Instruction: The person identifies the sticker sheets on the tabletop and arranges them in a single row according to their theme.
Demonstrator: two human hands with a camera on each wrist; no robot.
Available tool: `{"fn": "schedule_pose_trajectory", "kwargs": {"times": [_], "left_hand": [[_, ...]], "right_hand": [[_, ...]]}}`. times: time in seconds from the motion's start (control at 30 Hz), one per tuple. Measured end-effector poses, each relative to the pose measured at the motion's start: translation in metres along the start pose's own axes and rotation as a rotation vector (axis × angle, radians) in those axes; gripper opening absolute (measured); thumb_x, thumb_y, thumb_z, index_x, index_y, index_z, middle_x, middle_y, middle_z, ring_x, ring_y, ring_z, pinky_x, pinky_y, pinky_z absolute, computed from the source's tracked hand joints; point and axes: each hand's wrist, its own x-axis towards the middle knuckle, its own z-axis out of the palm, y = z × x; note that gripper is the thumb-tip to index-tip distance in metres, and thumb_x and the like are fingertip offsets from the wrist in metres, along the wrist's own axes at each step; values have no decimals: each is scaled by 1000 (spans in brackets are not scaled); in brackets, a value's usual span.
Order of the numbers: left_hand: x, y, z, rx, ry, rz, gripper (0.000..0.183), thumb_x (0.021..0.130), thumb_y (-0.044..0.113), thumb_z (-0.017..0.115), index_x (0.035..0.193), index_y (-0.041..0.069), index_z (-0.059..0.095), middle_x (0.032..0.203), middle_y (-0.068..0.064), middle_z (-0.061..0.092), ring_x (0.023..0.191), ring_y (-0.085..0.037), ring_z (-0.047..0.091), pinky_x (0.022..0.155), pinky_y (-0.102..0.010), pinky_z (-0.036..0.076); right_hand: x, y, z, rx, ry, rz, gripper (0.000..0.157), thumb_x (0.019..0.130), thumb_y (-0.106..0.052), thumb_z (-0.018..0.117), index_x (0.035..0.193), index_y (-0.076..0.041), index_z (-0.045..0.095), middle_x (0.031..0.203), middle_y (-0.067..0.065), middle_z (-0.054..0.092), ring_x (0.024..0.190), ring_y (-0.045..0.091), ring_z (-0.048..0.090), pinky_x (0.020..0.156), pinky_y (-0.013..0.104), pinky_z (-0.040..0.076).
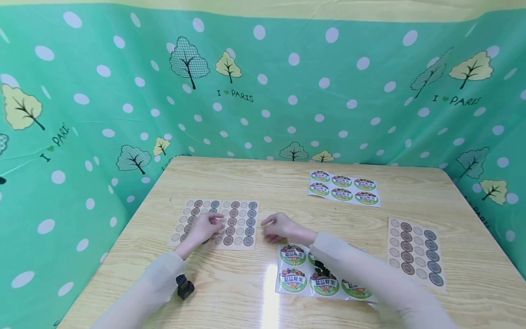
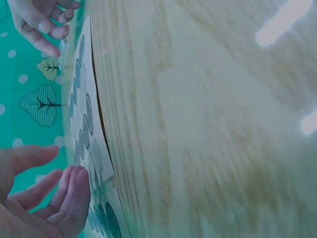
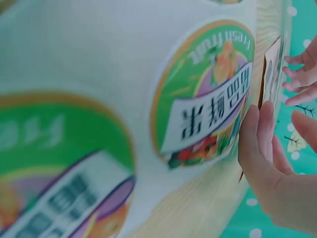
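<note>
Two beige sheets of round stickers, the left sheet (image 1: 189,213) and the right sheet (image 1: 245,218), lie side by side on the wooden table. Over where they meet hovers my left hand (image 1: 207,227), fingers loosely bent. The left wrist view shows its thumb apart from the fingers, with nothing between them. Just past the right sheet's right edge is my right hand (image 1: 283,228), its fingers relaxed and holding nothing. Under the right forearm lies a sheet of oval fruit labels (image 1: 292,280), partly covered by the sleeve.
Another fruit label sheet (image 1: 341,187) lies at the back right of the table (image 1: 230,297). A third beige sticker sheet (image 1: 418,249) is near the right edge. A green patterned curtain (image 1: 287,114) hangs behind and at both sides.
</note>
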Motion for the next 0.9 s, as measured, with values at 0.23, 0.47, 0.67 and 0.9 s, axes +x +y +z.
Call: {"fn": "schedule_pose_trajectory", "kwargs": {"times": [0.23,0.47,0.67,0.9], "left_hand": [[0,12,7,14,-41,39,34,75,1,61,109,-5,57,79,-11,60,57,-18,58,53,-29,52],[3,23,19,19,-75,86,32,76,8,63,107,-1,60,78,-7,61,59,-18,57,52,-27,50],[2,39,31,10,-106,126,31,76,7,63,106,-1,61,79,-7,61,60,-19,56,53,-27,49],[6,54,50,-1,-145,179,29,76,8,63,104,1,62,79,-5,60,62,-14,54,53,-23,48]], "right_hand": [[-13,0,-16,-82,-15,-52,35,77,-2,60,110,4,55,78,14,64,65,22,61,63,31,53],[-25,1,-33,-164,-10,-99,33,80,-6,59,111,4,55,77,10,60,66,20,60,63,29,53],[-39,4,-48,-197,9,-136,32,81,-5,58,111,5,55,80,9,58,71,26,60,67,34,52],[-58,13,-65,-208,30,-137,35,79,-2,54,113,6,53,85,10,55,74,24,59,69,35,52]]}}
